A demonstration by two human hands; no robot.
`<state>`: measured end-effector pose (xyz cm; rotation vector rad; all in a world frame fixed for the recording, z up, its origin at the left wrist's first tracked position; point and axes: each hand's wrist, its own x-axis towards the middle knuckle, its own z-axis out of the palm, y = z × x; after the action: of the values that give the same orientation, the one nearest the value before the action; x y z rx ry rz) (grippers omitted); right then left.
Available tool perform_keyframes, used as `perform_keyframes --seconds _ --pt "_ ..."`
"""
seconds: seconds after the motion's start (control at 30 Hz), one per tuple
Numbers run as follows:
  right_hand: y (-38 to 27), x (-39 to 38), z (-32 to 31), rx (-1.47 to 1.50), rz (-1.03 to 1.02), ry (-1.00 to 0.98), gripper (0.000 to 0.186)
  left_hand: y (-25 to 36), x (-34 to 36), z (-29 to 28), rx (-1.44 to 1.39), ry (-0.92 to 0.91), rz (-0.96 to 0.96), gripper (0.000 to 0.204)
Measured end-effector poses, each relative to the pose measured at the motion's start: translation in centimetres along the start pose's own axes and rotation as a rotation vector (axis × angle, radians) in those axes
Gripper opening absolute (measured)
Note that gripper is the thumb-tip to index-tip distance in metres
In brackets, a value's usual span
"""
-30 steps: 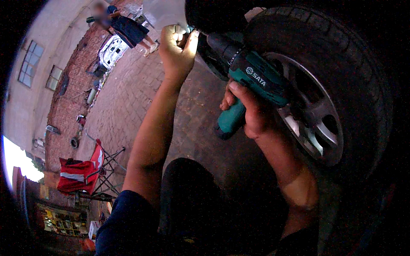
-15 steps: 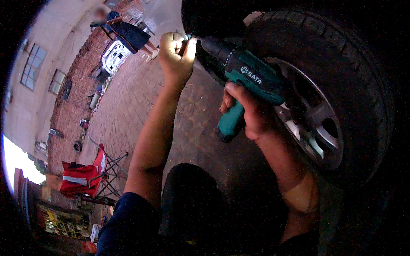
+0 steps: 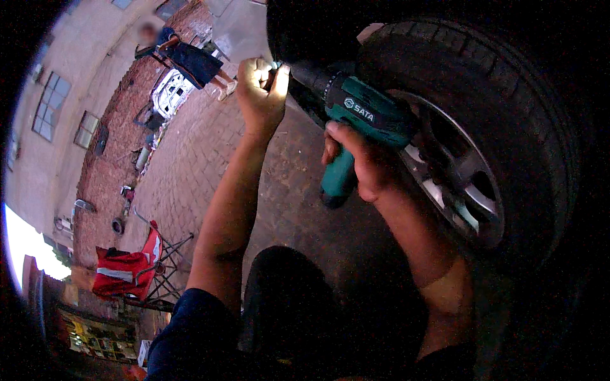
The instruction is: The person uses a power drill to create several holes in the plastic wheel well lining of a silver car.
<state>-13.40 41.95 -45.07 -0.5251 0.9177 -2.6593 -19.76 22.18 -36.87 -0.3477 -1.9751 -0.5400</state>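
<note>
The right hand (image 3: 364, 160) wraps the grip of a green-and-black drill (image 3: 375, 114) toward one o'clock, black chuck (image 3: 310, 77) aimed at ten; apart, at eleven, the left hand (image 3: 263, 98) curls, its hold unclear.

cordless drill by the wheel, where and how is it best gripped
Probably by the green handle of the drill, from its right side, as the right hand does: the handle is slim and juts downward, while the black chuck points up and left, toward the left hand.
</note>
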Motion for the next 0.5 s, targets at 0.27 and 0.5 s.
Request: perform_keyframes --seconds 0.27,0.5 --pt "0.2 0.5 -0.6 -0.098 -0.062 -0.008 0.018 0.0 -0.2 0.4 0.019 0.016 -0.004 0.029" --pt "0.6 0.7 -0.1 -0.139 -0.157 -0.033 0.023 1.2 0.8 -0.5 -0.036 -0.010 -0.052 0.028"
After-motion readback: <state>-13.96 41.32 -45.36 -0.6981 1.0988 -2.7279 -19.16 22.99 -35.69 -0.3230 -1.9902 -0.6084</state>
